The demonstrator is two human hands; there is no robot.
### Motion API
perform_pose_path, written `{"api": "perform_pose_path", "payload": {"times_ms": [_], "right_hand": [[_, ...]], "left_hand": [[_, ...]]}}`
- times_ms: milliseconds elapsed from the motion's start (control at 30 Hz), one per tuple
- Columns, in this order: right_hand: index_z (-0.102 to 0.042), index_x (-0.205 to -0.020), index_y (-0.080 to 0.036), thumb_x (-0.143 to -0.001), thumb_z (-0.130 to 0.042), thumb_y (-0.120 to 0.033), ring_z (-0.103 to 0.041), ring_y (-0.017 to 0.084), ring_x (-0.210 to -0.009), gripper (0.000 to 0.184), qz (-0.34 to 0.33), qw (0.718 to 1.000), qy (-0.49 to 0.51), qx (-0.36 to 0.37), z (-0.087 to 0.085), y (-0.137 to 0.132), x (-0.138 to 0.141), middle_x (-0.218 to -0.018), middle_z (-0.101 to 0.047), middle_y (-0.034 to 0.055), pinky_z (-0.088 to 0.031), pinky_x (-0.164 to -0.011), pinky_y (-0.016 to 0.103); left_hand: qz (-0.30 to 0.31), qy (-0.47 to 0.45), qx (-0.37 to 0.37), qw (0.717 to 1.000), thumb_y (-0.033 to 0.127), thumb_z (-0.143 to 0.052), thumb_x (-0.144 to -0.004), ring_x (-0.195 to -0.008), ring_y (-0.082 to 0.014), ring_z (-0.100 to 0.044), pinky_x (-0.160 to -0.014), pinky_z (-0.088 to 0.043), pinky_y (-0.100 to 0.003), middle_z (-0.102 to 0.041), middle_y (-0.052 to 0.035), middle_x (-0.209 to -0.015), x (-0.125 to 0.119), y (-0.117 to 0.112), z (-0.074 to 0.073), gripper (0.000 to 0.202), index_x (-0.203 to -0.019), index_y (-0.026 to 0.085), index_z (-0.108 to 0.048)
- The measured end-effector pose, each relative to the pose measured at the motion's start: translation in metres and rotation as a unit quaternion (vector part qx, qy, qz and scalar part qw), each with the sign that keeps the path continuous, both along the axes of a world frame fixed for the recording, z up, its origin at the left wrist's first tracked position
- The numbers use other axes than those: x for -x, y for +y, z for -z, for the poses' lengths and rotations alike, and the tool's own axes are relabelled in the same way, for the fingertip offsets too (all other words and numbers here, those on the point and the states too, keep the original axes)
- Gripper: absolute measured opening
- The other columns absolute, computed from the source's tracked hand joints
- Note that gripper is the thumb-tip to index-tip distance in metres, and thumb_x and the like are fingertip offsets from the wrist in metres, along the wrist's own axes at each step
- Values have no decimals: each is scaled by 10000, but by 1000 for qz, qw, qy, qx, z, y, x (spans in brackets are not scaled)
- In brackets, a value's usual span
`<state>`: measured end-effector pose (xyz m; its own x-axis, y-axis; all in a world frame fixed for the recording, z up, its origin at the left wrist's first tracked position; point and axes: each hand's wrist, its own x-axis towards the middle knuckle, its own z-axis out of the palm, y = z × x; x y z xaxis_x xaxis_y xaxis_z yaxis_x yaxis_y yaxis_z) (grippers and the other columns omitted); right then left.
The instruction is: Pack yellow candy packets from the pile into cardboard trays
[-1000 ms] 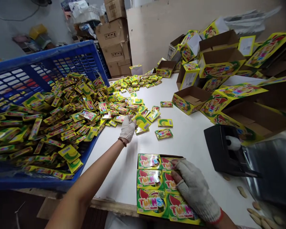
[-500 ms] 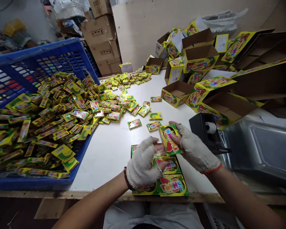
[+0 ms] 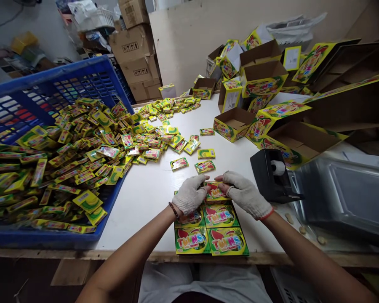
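In fingerless white knit gloves, my left hand (image 3: pixel 192 194) and my right hand (image 3: pixel 244 193) pinch a small yellow-green Twins candy box (image 3: pixel 216 191) from its two sides. Its printed face with a watermelon slice is up, at the far right of a block of matching boxes. Nearer me in that block, two rows show clearly, among them a front-left box (image 3: pixel 191 241) and a front-right box (image 3: pixel 228 241). My left hand covers part of the block's left side. A few loose boxes, one of them a flat box (image 3: pixel 205 166), lie just beyond my fingers.
A blue crate (image 3: pixel 112 210) heaped with small boxes stands at the left, spilling onto the white table (image 3: pixel 139 206). At the right are a black tape dispenser (image 3: pixel 267 174), a clear plastic bin (image 3: pixel 350 198) and open display cartons (image 3: pixel 233 124). Stacked brown cartons (image 3: pixel 135 50) stand behind.
My right hand has brought the candy box down and inward onto the block's far right. My left hand has moved away from the front rows to grip that box's left side.
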<state>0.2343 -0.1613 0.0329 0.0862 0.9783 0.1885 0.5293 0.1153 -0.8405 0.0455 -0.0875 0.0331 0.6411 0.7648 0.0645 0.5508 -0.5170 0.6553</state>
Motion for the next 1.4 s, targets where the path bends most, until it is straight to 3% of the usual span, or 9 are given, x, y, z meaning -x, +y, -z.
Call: {"api": "perform_pose_path", "payload": {"times_ms": [200, 333, 433, 533, 700, 833, 1000, 1200, 1400], "right_hand": [[-705, -859, -209, -919, -476, -276, -677, 196, -884, 246, 38, 994, -107, -3, 38, 8, 15, -942, -715, 66, -552, -803, 328], [-741, -920, -187, -919, -475, -219, -678, 230, -955, 268, 13, 988, -152, -1, 44, 5, 23, -999, -744, 101, -530, -911, 389], [-760, -1032, -183, -910, -517, -199, -638, 289, -1100, 272, -40, 963, -265, -40, 47, 1, 20, -1075, -755, 119, -458, -1037, 498], [-744, -1135, -177, -938, -517, -236, -548, 364, -1250, 307, -19, 936, -347, -57, 51, -1, 19, -1246, -697, 167, -450, -1012, 568], [-692, -1187, -139, -984, -474, -232, -632, 261, -1060, 312, -40, 952, -304, 3, 49, -2, 23, -1100, -710, 150, -486, -918, 383], [-688, -1140, -147, -994, -465, -256, -621, 243, -957, 288, -26, 953, -300, 32, 43, -6, 27, -1024, -692, 115, -455, -844, 341], [-668, -1177, -129, -1004, -439, -260, -599, 269, -998, 316, -16, 939, -334, 83, 43, -5, 31, -1087, -679, 132, -412, -878, 352], [-660, -1167, -147, -1007, -423, -288, -591, 278, -961, 319, -20, 927, -355, 122, 40, -2, 32, -1070, -673, 126, -394, -821, 349], [-637, -1238, -124, -1011, -397, -295, -588, 279, -1006, 372, -24, 934, -346, 84, 41, -6, 30, -1117, -677, 151, -391, -863, 356]], "left_hand": [[-55, 63, -51, 995, 258, -536, -922, -1049, -284, -631, -960, -478, -434, -705, -116, -1087, 30, -7, 22, 259, -1129, 183, -671], [-19, 66, -68, 995, 240, -553, -914, -1007, -248, -615, -924, -473, -379, -703, -68, -1011, 40, -19, 24, 204, -1071, 202, -678], [3, 79, -110, 991, 286, -597, -908, -996, -258, -603, -884, -470, -397, -685, -72, -1028, 38, -24, 24, 284, -1170, 191, -655], [24, 130, -128, 983, 319, -586, -926, -1031, -271, -601, -892, -459, -428, -678, -76, -1097, 35, -22, 21, 365, -1275, 218, -612], [78, 216, -153, 961, 424, -526, -966, -1137, -330, -576, -1033, -378, -579, -645, -126, -1255, 34, -25, 13, 525, -1437, 198, -484], [69, 239, -215, 944, 557, -503, -955, -1378, -422, -409, -1127, -245, -684, -457, -221, -1500, 39, -53, 14, 663, -1477, 153, -440], [61, 254, -214, 941, 534, -410, -999, -1447, -402, -349, -1154, -235, -696, -431, -182, -1545, 42, -88, 23, 591, -1471, 180, -452], [108, 261, -215, 935, 489, -433, -999, -1457, -438, -326, -1117, -255, -736, -437, -217, -1530, 34, -86, 22, 583, -1494, 180, -416], [259, 167, -208, 928, 611, -464, -953, -1429, -387, -386, -1196, -243, -635, -464, -191, -1518, 63, -90, 18, 681, -1420, 116, -471]]}}
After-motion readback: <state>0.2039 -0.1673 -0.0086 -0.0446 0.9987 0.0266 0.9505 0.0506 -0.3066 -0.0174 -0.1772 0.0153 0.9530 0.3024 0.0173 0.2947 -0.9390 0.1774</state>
